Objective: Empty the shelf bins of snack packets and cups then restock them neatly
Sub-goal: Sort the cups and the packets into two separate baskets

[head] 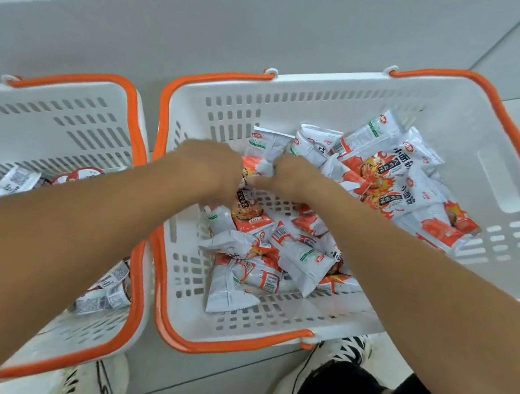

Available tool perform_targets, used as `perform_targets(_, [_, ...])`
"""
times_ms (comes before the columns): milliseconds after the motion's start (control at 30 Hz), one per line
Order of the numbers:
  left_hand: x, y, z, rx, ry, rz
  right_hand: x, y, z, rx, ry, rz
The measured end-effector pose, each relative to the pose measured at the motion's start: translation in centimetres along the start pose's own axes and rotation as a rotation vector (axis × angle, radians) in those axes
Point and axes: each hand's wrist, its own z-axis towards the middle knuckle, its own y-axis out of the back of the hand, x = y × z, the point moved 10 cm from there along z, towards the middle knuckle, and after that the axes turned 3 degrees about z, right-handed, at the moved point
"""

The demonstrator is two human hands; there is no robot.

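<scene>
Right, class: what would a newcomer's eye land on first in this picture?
Both hands, left hand and right hand, meet over a snack packet inside the right basket, amid a heap of red-and-white packets. A second basket beside it on the left holds cups.

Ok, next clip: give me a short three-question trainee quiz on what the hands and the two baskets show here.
1. True or false: both hands grip the same orange-and-white foil snack packet.
2. Which white slotted plastic basket with orange handles are the left hand and right hand reaching into: A, the larger basket on the person's right; B, the smaller basket on the person's left?
3. Fill in: the round sealed cup with the red-rimmed lid lies in the ____ basket.

Key:
1. True; fingers of both hands close on it.
2. A.
3. Smaller.
</scene>
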Motion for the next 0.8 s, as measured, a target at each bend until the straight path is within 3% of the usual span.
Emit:
perform_targets(67, [0.6, 2.9, -0.6, -0.218, 0.061, -0.027, -1.1, -0.9, -1.4, 0.201, -0.069, -0.232])
perform_targets(133, [-1.8, 3.3, 0.0, -0.298, -0.05, -0.08, -3.0, -3.2, -3.3, 0.406, -0.153, -0.448])
perform_targets(200, [-5.7, -0.1, 1.6, -0.138, -0.248, -0.077, -5.1, -5.7, -4.6, 0.463, -0.198, -0.663])
perform_targets(300, [-8.1, -6.4, 3.6, 0.117, -0.286, 0.042, -5.8, -8.3, -4.5, 0.377, -0.173, -0.717])
perform_targets(467, [-7.3, -7.5, 3.3, 0.154, -0.237, 0.216, -4.5, -8.1, -4.5, 0.434, -0.151, -0.434])
perform_targets(567, [-4.2, -5.4, 2.5, 0.161, -0.213, 0.273, -4.8, -8.2, -4.4, 0.409, -0.249, 0.049])
perform_targets(667, [-0.6, -1.8, 1.9, 0.039, -0.133, -0.066, -3.7, -10.0, -5.3, 0.42, -0.363, 0.629])
perform_targets(733, [0.2, 0.2, 1.5, -0.081, -0.114, -0.309, -2.7, -11.4, -5.4, 0.47, -0.339, 0.804])
perform_targets(800, [-2.0, -0.9, 0.6, -0.016, -0.218, -0.42, -0.8, -12.1, -6.6, 0.649, -0.293, 0.956])
